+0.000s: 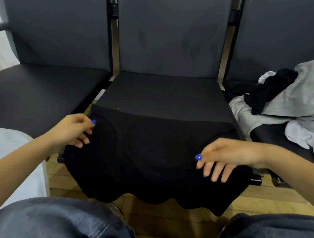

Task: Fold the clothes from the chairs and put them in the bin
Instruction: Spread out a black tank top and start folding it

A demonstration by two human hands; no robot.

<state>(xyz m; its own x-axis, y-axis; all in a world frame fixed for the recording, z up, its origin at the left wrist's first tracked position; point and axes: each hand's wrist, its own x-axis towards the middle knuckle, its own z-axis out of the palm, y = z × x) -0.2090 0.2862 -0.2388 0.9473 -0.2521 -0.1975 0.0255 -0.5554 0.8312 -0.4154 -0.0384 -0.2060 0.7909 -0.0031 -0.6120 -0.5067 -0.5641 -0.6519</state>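
Three dark padded chairs [169,44] stand in a row. A black garment [149,155] lies spread over the middle seat, its hem hanging off the front edge. A heap of grey, white and black clothes [292,105] sits on the right chair; a white bin [8,154] stands lower left. The left hand [74,131] touches the garment's left edge, fingers loosely curled, the right hand [224,158] its right side, fingers spread apart.

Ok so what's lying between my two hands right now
In the head view, only the black garment spread over the middle chair seat lies between the left hand and the right hand.
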